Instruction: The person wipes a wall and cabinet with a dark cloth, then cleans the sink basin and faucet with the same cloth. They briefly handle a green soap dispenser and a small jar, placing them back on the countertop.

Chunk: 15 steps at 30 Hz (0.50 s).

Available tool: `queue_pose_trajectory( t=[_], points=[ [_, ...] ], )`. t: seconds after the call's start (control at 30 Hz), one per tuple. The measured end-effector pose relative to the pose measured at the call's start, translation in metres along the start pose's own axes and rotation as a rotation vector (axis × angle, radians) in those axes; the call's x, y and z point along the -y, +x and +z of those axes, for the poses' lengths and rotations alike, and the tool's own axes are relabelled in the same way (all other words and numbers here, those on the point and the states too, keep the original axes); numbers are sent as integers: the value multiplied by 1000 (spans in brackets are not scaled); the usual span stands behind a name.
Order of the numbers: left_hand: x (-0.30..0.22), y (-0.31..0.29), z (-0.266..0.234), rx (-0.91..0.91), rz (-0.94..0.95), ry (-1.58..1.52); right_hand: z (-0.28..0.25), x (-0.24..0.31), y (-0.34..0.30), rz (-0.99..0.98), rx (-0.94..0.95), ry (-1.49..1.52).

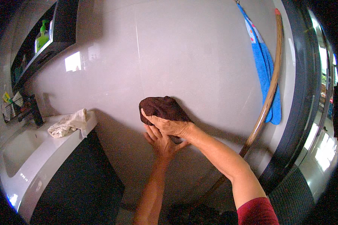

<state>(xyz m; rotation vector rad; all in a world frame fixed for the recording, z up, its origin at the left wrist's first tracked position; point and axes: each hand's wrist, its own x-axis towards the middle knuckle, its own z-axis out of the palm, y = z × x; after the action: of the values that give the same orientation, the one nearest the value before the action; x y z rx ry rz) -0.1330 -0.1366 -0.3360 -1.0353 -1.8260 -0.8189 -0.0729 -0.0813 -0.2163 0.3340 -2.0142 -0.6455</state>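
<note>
A dark brown cloth [165, 107], bunched up, is against the pale tiled wall in the middle of the view. My right hand [167, 125] reaches in from the lower right and is closed on this cloth, one digit lying across its left part. Just below, my left hand [163, 145] has its fingers stretched upward and its thumb out to the right. Its fingertips meet the lower side of my right hand, which partly covers them. A small dark bit of the cloth shows between the left thumb and the right hand.
On the left, a beige cloth [68, 124] lies on the white sink counter [90, 120], above a dark cabinet [79, 180]. A dark shelf [65, 32] holds a green pump bottle [42, 39]. A blue towel [266, 71] and curved wooden stick [268, 99] are at right.
</note>
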Motion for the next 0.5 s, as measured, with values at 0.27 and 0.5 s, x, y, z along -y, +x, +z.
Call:
queue_pose_trajectory(
  t=[0.27,0.5],
  points=[
    [-5,3,-13,-41,-16,4,-61,-86,-2,136,-171,-129],
    [-8,2,-14,-90,3,-20,-94,-133,21,407,-522,-181]
  ],
)
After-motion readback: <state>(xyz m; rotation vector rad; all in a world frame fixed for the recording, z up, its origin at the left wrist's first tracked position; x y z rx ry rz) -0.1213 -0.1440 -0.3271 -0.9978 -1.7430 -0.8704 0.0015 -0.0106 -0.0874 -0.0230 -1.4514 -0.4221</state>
